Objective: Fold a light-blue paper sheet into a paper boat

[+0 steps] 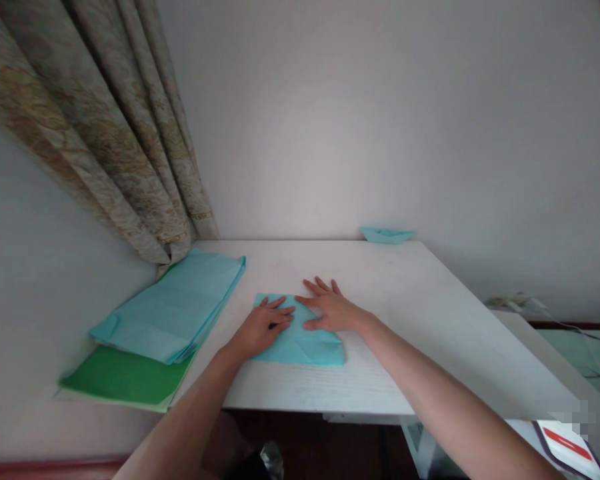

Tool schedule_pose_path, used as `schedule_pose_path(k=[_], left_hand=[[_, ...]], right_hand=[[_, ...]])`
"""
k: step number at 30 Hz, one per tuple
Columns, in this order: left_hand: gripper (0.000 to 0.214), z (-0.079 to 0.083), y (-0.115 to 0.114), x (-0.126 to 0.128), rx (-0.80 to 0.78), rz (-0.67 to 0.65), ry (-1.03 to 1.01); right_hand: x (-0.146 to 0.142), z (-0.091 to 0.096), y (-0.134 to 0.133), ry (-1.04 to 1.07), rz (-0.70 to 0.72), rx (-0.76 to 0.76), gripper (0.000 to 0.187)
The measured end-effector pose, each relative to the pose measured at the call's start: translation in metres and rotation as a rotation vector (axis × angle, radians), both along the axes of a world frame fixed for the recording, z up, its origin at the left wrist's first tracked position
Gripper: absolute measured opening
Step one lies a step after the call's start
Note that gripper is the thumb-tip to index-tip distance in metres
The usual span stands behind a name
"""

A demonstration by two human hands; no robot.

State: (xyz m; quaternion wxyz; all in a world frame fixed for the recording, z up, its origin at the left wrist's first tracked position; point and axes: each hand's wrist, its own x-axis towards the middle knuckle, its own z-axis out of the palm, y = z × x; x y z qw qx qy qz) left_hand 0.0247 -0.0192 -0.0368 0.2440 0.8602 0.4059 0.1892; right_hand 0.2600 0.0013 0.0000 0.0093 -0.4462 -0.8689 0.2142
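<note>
Blue paper (305, 352) lies on white desk (380, 383), near its front edge. Left hand (261, 327) and right hand (336, 312) spread open over it, grasping nothing. Smoothing well likely needs left anchoring lightly, right pressing outward evenly, without skewing.

Dim, soft light glows palely on the wall (325, 133) beyond the right hand (334, 312); the floor (325, 450) below the left hand (260, 329) is dark. Well right of both, blocky pixels intrude.
</note>
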Motion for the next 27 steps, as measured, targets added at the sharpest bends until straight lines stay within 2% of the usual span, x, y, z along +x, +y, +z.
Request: schedule_pose_path(k=[6,17,27], left_hand=[[0.030,-0.0054,0.0019,0.0015,0.035,0.098,-0.065],[0.031,-0.0070,0.0022,0.0025,0.063,0.117,-0.086],[0.028,-0.0031,0.0006,-0.0004,0.074,0.025,-0.035]], right_hand=[[0.0021,0.0025,-0.0005,0.028,0.010,-0.042,0.063],[-0.0015,0.0050,-0.0052,0.066,0.161,-0.097,0.044],[-0.0029,0.0027,-0.0028,0.081,0.197,-0.082,0.040]])
